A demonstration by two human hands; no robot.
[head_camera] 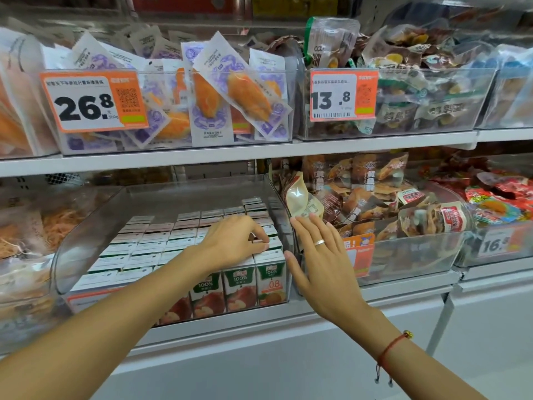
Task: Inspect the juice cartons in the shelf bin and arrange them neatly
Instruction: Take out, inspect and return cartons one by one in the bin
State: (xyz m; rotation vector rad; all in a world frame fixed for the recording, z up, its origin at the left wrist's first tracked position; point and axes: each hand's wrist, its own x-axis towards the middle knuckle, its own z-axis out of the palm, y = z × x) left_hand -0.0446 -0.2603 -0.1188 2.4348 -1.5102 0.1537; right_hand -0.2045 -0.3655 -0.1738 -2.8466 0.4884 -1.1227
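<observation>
The left hand [230, 241] reaches into the clear plastic shelf bin [86, 226], its fingertips curled down and pinching the top edge of one small white-topped juice carton [272, 243] in the right-hand column, near the front. The right hand [317, 252], fingers straight and relaxed (a silver ring on one), rests flat against the outside of the bin's right wall, grasping nothing. The cartons stand upright in tidy rows filling the bin on the lower white shelf [375, 295]; the front ones show green labels with apple pictures. Just right, a second clear bin [418, 252] holds brown snack packets [360, 197].
</observation>
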